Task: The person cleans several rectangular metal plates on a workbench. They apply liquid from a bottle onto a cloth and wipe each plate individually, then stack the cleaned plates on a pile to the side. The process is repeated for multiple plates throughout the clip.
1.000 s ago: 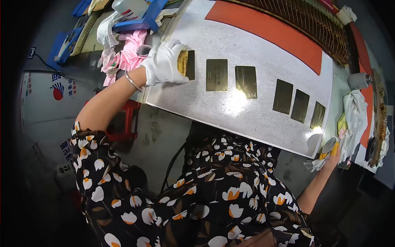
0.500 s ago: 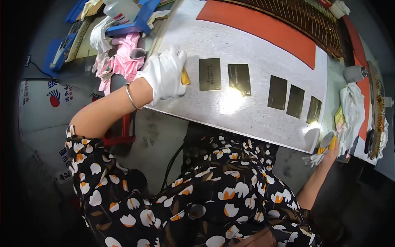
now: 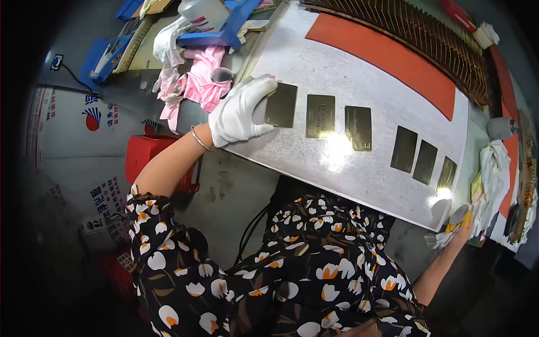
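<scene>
My left hand (image 3: 241, 109), in a white glove, is at the left end of a pale work board (image 3: 314, 62). Its fingers and thumb curve around a dark, shiny metal card (image 3: 283, 105), gripping its top and bottom edges. Two like cards, one (image 3: 320, 116) and another (image 3: 358, 128), lie to the right of it. Farther right lie three more, among them a middle card (image 3: 425, 162). My right hand (image 3: 463, 227) is low by the board's right corner, with yellow at its fingers, beside a grey round piece (image 3: 460, 214) and white cloth (image 3: 439, 240). Its grip is hidden.
An orange-red strip (image 3: 387, 62) lies along the board's far side, before a slotted rack (image 3: 404, 33). Pink cloth (image 3: 209, 76) and a blue tray (image 3: 224, 36) with a bottle sit at left. A white cloth (image 3: 494, 168) lies at right; a red stool (image 3: 151, 160) stands below.
The view has shifted, so the scene sits farther right and lower. The card in my left hand, earlier a gold edge seen under the glove, now shows its dark face beside the row.
</scene>
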A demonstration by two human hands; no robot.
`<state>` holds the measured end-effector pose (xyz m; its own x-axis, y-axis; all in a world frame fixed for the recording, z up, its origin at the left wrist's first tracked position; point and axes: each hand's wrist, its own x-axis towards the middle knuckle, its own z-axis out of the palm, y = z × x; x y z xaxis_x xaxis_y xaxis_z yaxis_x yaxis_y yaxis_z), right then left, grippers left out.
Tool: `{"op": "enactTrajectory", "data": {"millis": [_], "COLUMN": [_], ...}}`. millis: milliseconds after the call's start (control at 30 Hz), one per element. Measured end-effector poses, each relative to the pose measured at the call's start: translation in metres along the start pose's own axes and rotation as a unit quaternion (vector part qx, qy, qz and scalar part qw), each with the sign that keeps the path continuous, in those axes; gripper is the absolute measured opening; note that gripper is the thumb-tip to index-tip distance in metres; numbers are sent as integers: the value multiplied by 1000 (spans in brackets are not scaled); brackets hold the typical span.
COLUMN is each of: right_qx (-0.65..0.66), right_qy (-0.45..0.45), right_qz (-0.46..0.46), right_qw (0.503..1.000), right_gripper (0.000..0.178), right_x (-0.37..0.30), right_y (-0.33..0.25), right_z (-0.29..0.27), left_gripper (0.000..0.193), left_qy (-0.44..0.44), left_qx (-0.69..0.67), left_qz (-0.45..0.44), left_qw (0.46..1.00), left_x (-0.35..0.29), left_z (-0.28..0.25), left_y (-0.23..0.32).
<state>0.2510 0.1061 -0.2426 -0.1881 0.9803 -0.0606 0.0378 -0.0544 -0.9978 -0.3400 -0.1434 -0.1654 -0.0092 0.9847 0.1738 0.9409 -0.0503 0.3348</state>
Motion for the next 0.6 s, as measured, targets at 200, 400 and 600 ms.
{"op": "enactTrajectory", "data": {"millis": [200, 400, 600], "right_qx": [-21, -63, -105], "right_qy": [-14, 5, 33], "right_qz": [1, 6, -21], "right_qw": [1000, 998, 994], "right_gripper": [27, 33, 31], "right_x": [-2, 7, 0], "right_y": [-10, -4, -6], "right_z": [-2, -17, -14], "left_gripper": [76, 67, 67], "left_qy": [6, -103, -138], "left_qx": [-179, -328, -497], "left_qz": [-24, -15, -114], "left_qw": [983, 939, 849], "left_x": [7, 34, 54], "left_z": [-19, -24, -30], "left_y": [-17, -4, 1]}}
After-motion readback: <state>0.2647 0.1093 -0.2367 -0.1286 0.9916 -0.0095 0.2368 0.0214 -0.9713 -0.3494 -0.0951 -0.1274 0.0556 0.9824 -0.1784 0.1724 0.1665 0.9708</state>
